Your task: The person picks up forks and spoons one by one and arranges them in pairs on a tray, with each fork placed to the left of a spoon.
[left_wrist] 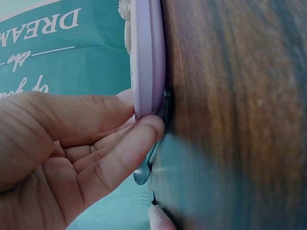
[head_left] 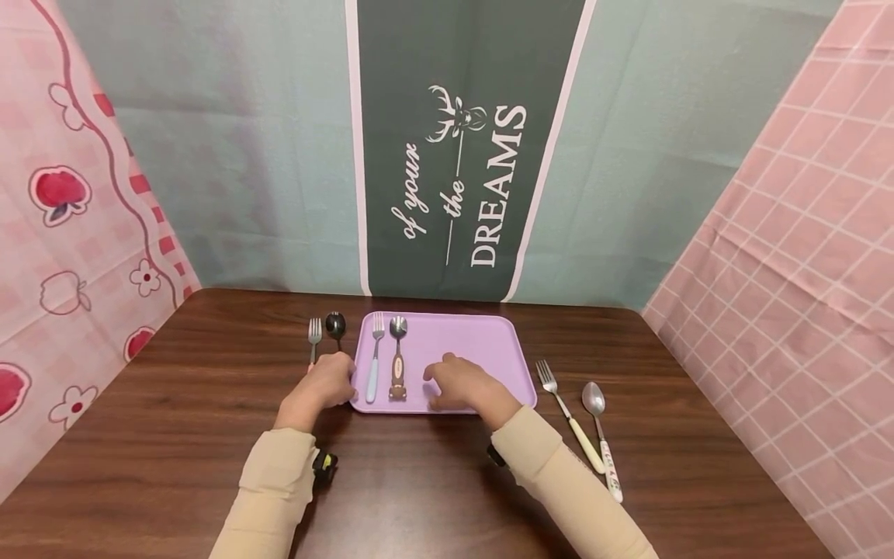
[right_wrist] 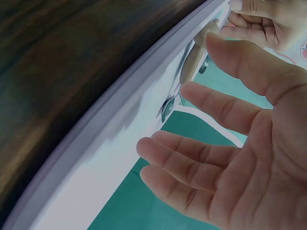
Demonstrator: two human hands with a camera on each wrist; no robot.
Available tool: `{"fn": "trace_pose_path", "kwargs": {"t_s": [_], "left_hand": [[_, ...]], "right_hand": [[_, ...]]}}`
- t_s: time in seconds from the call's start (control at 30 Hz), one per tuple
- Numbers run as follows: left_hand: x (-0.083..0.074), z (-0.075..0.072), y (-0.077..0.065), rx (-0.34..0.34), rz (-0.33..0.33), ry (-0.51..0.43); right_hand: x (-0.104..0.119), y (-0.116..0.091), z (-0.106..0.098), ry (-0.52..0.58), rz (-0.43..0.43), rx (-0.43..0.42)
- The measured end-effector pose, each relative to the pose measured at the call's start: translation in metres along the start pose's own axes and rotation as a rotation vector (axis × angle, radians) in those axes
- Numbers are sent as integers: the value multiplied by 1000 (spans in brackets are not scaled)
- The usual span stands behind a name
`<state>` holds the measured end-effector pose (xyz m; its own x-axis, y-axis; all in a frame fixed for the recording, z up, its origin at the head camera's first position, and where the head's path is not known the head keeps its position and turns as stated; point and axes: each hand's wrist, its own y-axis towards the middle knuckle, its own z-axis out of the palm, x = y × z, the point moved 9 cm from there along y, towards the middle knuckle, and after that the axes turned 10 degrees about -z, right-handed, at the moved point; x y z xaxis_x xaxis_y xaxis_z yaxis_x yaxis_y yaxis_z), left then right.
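A light purple tray [head_left: 461, 330] lies on the brown table. Its near left corner is pinched between the thumb and a finger of my left hand [head_left: 324, 384]; the left wrist view shows this grip on the rim [left_wrist: 148, 62]. My right hand [head_left: 457, 380] hovers over the tray's near side, fingers spread and loosely bent, holding nothing, as the right wrist view shows [right_wrist: 225, 158]. On the tray's left part, a fork with a light blue handle [head_left: 373, 376] lies beside a spoon with a brown bear-shaped handle [head_left: 397, 369].
Left of the tray lie a fork [head_left: 315, 332] and a dark spoon [head_left: 336, 324], their handles partly hidden by my left hand. To its right are a fork with a pale yellow handle [head_left: 585, 444] and a spoon with a patterned white handle [head_left: 611, 470]. Cloth-covered walls [head_left: 265, 194] surround the table.
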<state>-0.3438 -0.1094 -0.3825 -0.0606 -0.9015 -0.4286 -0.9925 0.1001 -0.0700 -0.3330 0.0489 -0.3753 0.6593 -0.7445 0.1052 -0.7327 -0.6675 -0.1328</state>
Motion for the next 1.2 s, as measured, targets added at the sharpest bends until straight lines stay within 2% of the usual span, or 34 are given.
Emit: {"fn": "trace_pose_path", "kwargs": {"t_s": [0.27, 0.63, 0.9, 1.2], "left_hand": [[-1, -1, -2, -19, 24, 0], [1, 2, -2, -25, 34, 9], [0, 1, -2, -53, 68, 3], [5, 3, -3, -55, 57, 4]], "right_hand": [[0, -15, 5, 1, 2, 14], [4, -36, 9, 4, -46, 8], [4, -53, 10, 2, -39, -6], [0, -69, 16, 17, -51, -40]]}}
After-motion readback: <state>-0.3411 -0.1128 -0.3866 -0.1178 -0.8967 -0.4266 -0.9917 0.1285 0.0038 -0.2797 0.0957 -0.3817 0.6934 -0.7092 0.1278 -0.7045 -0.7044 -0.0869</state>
